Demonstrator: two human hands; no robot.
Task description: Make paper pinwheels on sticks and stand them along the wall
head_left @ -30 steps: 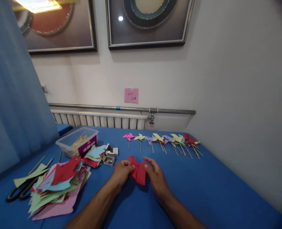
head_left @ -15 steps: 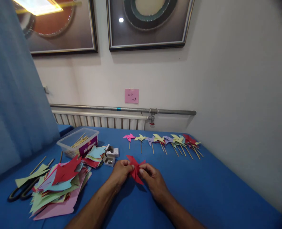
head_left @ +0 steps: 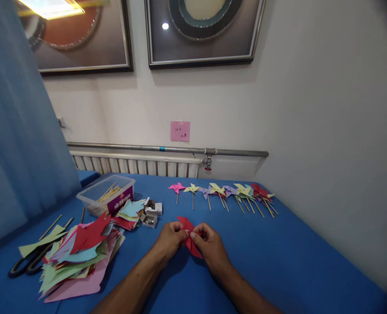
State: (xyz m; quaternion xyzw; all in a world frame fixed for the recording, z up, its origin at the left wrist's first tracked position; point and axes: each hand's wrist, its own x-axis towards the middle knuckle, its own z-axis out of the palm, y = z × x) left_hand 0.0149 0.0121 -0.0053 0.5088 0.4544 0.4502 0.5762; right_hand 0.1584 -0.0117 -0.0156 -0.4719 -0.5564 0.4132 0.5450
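Observation:
Between my two hands is a red paper pinwheel (head_left: pixel 194 249), its blades folded in toward the middle and no stick visible on it. My left hand (head_left: pixel 171 239) pinches its left side with thumb and fingers. From the right, my right hand (head_left: pixel 210 244) grips it near the centre, thumb close to the other thumb. The fingers cover part of the folds. Just beyond my left hand stand small open boxes (head_left: pixel 150 218) with shiny metal bits inside, too small to name.
At left lie a pile of cut coloured paper (head_left: pixel 78 257), scissors (head_left: pixel 32 261) and a plastic tub (head_left: pixel 106 194) of wooden sticks. Several finished pinwheels on sticks (head_left: pixel 217 189) line the table's back. A blue curtain (head_left: pixel 26 122) hangs at left; a pipe (head_left: pixel 141 148) runs along the wall.
Both thumbs have come closer together at the pinwheel's centre. The pinwheel has turned a little and shifted slightly right, its blades now more covered by the fingers.

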